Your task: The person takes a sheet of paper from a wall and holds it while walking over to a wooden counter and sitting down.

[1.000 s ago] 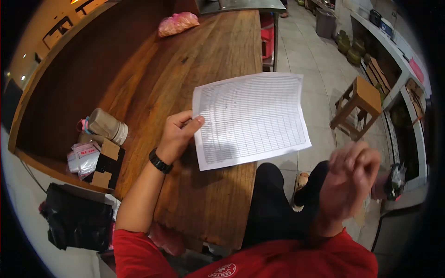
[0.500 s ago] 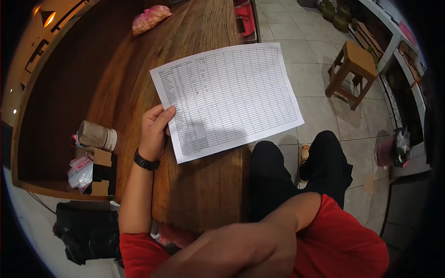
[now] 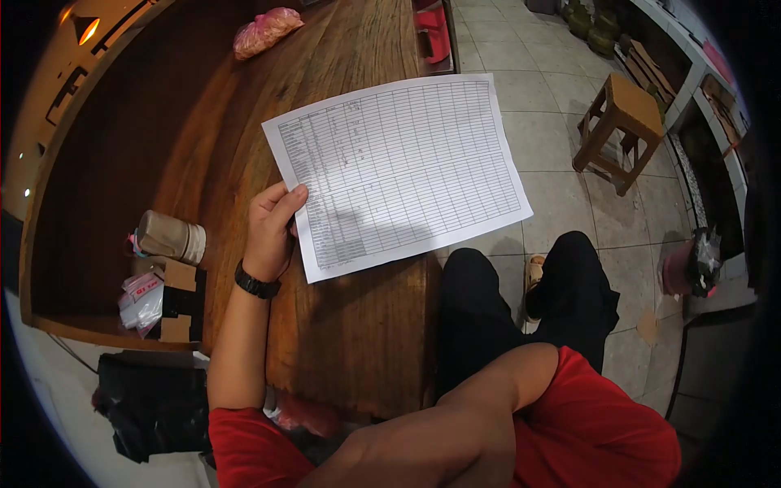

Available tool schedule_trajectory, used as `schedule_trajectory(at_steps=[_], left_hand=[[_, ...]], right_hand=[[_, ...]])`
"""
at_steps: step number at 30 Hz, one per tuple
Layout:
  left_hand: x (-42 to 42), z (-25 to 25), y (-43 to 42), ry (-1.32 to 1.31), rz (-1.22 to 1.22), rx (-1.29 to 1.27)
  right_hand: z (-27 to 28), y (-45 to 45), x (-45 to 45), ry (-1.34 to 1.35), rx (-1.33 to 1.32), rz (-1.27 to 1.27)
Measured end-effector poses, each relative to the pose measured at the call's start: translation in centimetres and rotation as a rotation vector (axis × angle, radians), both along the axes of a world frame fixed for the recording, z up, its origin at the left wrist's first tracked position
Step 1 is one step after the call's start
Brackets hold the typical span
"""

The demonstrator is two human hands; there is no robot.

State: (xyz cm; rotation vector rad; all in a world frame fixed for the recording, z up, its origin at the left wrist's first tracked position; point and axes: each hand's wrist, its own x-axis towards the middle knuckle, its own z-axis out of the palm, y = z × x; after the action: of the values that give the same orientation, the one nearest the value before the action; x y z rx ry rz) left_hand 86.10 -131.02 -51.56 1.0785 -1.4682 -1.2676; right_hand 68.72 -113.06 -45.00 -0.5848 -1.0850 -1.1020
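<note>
My left hand [image 3: 272, 218], with a dark watch [image 3: 257, 281] on its wrist, pinches the left edge of a white paper sheet [image 3: 419, 159]. The thumb lies on top of the paper; the other fingers are partly hidden. The sheet carries a printed grid, with small writing in its left columns and the other cells mostly blank. It is held over the wooden table [image 3: 350, 346], and its right part reaches past the table edge above the floor. My right forearm [image 3: 439, 439] crosses in front of my body, and the right hand is out of the picture.
A cloudy jar [image 3: 169, 237], a small box [image 3: 181, 301] and a plastic packet [image 3: 141, 301] stand at the left. Farther up the table lies a bag of pinkish food [image 3: 267, 34]. On the tiled floor at the right are a stool [image 3: 625, 126] and a lined bin [image 3: 687, 264].
My right forearm has shifted slightly downward. The sheet's lower edge has risen a little, while my left hand keeps its hold in nearly the same place.
</note>
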Motion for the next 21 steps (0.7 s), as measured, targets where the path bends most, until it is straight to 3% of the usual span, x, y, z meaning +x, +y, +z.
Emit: schedule_trajectory(at_steps=[5, 8, 12, 18, 21], left_hand=[[0.1, -0.2, -0.1, 0.003, 0.007, 0.003], [0.1, 0.0, 0.0, -0.004, 0.007, -0.005], [0.0, 0.0, 0.1, -0.005, 0.008, 0.003], [0.0, 0.0, 0.0, -0.006, 0.005, -0.001], [0.2, 0.0, 0.0, -0.004, 0.007, -0.007]], right_hand=[[1.0, 1.5, -1.2, 0.072, 0.194, 0.057], [0.5, 0.8, -0.2, 0.046, 0.101, -0.078], [-0.1, -0.1, -1.2, 0.128, -0.004, -0.076], [-0.8, 1.1, -0.1, 0.047, 0.051, -0.002], [-0.5, 1.1, -1.6, 0.190, 0.071, 0.140]])
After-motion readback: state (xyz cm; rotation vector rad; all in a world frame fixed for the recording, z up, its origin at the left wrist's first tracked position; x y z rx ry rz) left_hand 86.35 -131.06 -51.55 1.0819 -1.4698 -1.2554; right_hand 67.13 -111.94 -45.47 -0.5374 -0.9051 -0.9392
